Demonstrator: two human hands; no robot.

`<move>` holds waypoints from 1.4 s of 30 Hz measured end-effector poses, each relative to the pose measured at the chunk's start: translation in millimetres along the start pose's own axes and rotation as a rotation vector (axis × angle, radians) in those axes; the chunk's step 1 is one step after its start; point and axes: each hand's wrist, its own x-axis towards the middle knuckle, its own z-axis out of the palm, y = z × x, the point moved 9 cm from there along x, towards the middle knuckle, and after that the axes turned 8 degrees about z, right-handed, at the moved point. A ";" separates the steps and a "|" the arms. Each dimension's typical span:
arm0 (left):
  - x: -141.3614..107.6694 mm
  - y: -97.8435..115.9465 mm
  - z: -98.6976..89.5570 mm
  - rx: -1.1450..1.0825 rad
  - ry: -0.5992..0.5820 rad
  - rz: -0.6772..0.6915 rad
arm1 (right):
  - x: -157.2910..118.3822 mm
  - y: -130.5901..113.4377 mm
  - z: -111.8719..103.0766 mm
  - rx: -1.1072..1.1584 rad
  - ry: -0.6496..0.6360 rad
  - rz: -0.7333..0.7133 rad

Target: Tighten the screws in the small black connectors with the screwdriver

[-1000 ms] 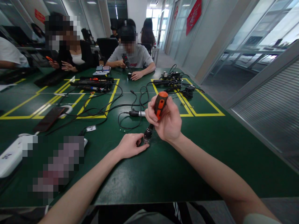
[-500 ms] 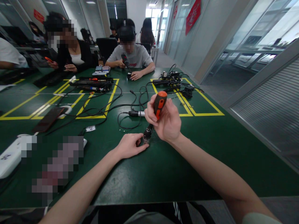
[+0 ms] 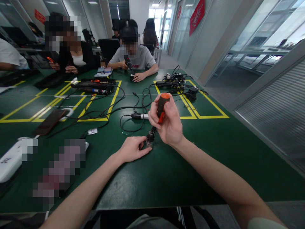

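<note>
Orange-and-black screwdriver (image 3: 164, 103) tilts, gripped by right fingers (image 3: 153, 115), left fingers (image 3: 144, 152) pinching a small piece (image 3: 149, 142).

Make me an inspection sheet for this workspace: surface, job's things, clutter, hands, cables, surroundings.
Surface: green table with yellow tape outlines.
Job's things: screwdriver, tilted; small piece at its lower end, details unclear.
Clutter: phone-like device and white block at left.
Hands: right hand around the screwdriver's handle; left hand pinching the small piece.
Cables: black cables heaped at far right, others loose mid-table.
Surroundings: person in grey shirt seated opposite; red banner behind.
</note>
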 end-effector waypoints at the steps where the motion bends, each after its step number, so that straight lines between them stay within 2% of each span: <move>1: 0.0 0.1 -0.1 0.000 -0.001 0.001 | -0.1 -0.5 -0.4 0.003 0.002 -0.006; 42: 0.3 0.1 0.1 -0.004 -0.001 -0.003 | -0.1 1.6 -2.0 -0.046 -0.021 -0.021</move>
